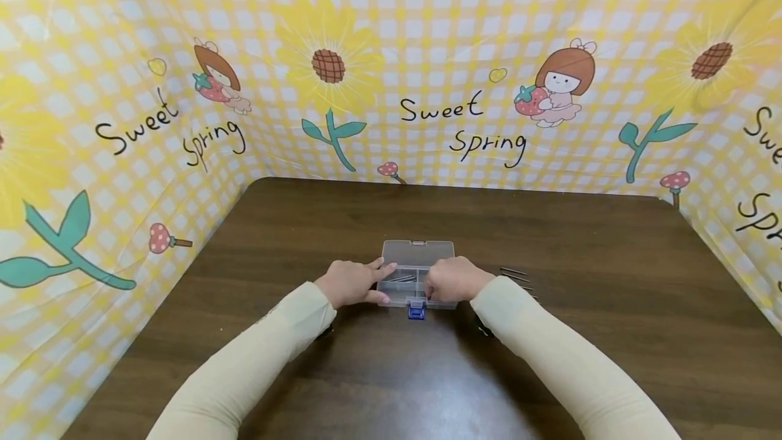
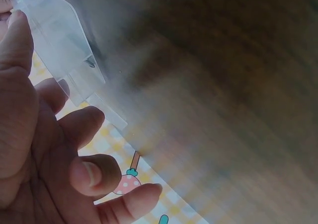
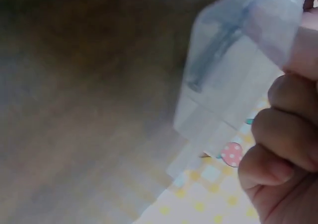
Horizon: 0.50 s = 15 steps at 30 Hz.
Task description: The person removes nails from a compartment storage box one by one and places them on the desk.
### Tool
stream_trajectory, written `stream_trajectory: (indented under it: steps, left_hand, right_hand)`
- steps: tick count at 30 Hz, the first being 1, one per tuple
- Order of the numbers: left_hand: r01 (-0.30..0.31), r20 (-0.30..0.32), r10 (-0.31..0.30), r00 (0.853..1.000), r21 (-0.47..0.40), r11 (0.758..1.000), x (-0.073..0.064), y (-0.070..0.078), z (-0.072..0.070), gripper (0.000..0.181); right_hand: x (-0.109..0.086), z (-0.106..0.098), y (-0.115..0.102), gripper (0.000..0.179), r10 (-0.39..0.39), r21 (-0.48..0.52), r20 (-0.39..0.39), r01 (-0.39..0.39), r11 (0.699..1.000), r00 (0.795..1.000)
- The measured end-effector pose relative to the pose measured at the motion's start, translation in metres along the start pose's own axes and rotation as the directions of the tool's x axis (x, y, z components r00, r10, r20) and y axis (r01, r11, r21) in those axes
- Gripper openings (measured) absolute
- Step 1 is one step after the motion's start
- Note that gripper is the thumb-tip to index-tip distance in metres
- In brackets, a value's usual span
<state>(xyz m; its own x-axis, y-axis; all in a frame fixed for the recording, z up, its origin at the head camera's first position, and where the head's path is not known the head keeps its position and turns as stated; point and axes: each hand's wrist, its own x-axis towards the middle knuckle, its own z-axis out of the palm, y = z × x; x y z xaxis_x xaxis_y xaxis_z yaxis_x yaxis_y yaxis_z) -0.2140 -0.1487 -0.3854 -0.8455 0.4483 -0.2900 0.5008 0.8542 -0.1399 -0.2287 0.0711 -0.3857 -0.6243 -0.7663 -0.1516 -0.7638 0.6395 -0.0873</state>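
Note:
A clear plastic storage box point(image 1: 400, 302) stands on the table with its lid point(image 1: 418, 253) raised at the back and a blue latch point(image 1: 417, 311) at the front. My left hand point(image 1: 353, 282) grips its left end, thumb at the front, a finger towards the back. Thin metal rods point(image 1: 402, 279) lie in a left compartment. Over the right side, my right hand point(image 1: 458, 279) reaches in with curled fingers. Dark, elongated metal point(image 3: 216, 55) shows through the box wall beside that hand in the right wrist view. Its fingertips are hidden, so whether they pinch a rod is unclear.
Several loose metal rods point(image 1: 514, 272) lie on the brown table point(image 1: 415, 372) right of the box, partly behind the right sleeve point(image 1: 519, 311). Yellow checked cloth point(image 1: 427, 39) with flowers hangs along the back and both sides.

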Motion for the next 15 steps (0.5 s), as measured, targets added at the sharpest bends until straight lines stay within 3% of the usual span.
stream_trajectory:
  steps: [7,15]
  left_hand:
    - [-0.003,0.002,0.003,1.000,-0.020,1.000,0.0001,0.0006,0.0019,0.074]
    - [-0.006,0.003,0.006,1.000,-0.030,1.000,-0.0003,0.0004,-0.0002,0.074]
  right_hand:
    - [-0.0062,-0.0096,-0.0004,0.044,0.010,-0.061,0.029,-0.008,0.998,1.000]
    - [-0.0098,-0.0045,-0.0005,0.042,0.018,-0.130,-0.075,-0.028,0.991,0.997]
